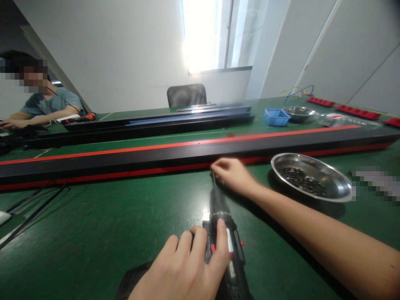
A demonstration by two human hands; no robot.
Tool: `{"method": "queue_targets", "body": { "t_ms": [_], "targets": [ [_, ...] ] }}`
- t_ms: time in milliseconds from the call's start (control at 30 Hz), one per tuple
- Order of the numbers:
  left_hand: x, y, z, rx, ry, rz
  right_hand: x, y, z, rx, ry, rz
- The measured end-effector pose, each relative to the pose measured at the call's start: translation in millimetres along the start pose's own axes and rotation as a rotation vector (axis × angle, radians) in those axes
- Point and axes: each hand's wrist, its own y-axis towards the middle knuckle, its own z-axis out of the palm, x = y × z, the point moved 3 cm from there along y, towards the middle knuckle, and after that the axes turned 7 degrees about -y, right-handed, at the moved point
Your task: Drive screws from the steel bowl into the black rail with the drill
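A black cordless drill (231, 266) lies on its side at the bottom centre, pointing away toward a long black bar with red edges (175, 155). My left hand (190, 262) is wrapped round the drill, with the index finger stretched along its top near the numbered collar. At the tip of the drill bit, beside the bar's near red edge, my right hand (231, 173) is pinched closed. Whatever its fingertips hold is too small to make out. To the right of that hand, a shallow metal bowl (339, 187) holds many small dark pieces.
Behind the long bar lie more dark bars (156, 127), a blue basket (276, 118) and a second metal bowl (298, 112). Red strips (359, 111) lie at the far right. Black cables (37, 208) are at the left. A person (51, 102) sits at the far left.
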Motion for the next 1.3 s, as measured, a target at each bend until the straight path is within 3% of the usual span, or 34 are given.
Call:
{"method": "queue_targets", "body": {
  "t_ms": [867,1067,1200,1300],
  "targets": [
    [-2.4,-1.4,1.2,-0.007,0.004,-0.015,1.1,0.8,-1.2,0.001,-0.058,0.039],
    [1.0,3.1,3.9,0.010,-0.022,-0.016,2.3,-2.1,-3.2,0.001,-0.017,0.116],
    [7.4,10.2,6.4,0.036,-0.065,-0.043,7.3,-6.3,-12.8,0.002,-0.051,0.156],
    [11.9,14.0,5.9,0.075,-0.097,-0.074,17.1,-15.1,-33.9,-0.003,-0.234,0.019]
  ]
}}
